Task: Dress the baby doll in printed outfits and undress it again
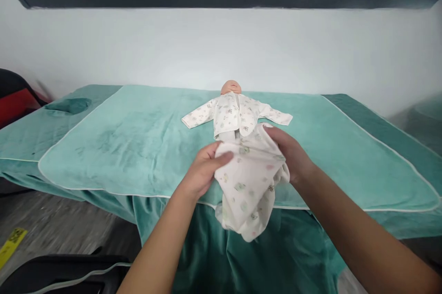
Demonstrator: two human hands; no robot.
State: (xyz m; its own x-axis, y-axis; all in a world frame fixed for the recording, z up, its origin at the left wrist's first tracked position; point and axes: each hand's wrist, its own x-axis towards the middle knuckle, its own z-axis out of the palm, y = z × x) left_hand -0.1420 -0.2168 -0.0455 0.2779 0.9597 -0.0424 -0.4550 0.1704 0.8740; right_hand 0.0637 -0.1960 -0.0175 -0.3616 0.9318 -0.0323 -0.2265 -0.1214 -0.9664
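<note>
At the far left, a red-and-black chair (17,102) stood beside the bed, where a pale green mat (103,146) lay over a darker green cover (20,139). Below, a yellow strip (13,245) showed on the floor, and a light cable (81,278) crossed a black object (65,268) at the lower edge.

Further right, the person's left hand (205,167) pinched the upper left corner of a white printed garment (248,179), thumb on top of the cloth. The garment was at the near side of the mat, its lower end bunched and reaching past the mat's piped edge. Just beyond it, a doll (230,86) lay on its back in a matching jacket (224,112), sleeves spread out; its legs could not be seen. The right hand (288,153) grasped the garment's upper right edge, its fingers partly hidden behind the cloth.

The step in hand appeared to be handling the garment by its top edge, close below the jacket hem. The next move seemed to call for an even hold on both sides and for care with the bunched lower folds.
</note>
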